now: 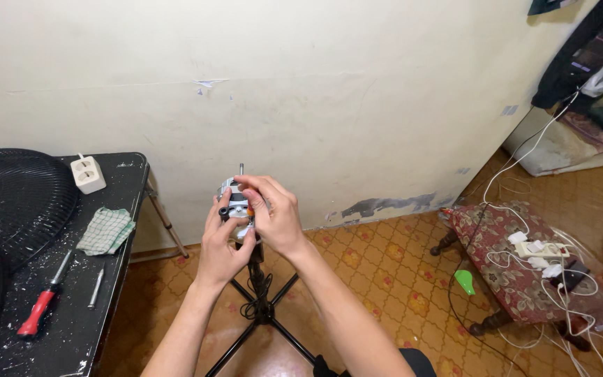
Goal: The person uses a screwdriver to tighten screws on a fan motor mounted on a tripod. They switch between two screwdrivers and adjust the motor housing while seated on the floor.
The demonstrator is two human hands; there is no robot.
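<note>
I hold a small grey fan motor (236, 202) in front of the wall, on top of a black stand (259, 307) on the patterned floor. My left hand (221, 244) wraps closed around its lower side, and my right hand (273, 216) grips it from the top, fingers curled over it. A thin shaft sticks up from it. On the black table (106, 293) at my left lie a red-handled screwdriver (45, 299), a checked cloth (106, 230), a white socket (88, 174) and a fan grille (15, 195).

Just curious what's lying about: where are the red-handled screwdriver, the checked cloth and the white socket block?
red-handled screwdriver (39, 311), head view, on its red grip.
green checked cloth (106, 230), head view, its middle.
white socket block (88, 174), head view, its top face.
</note>
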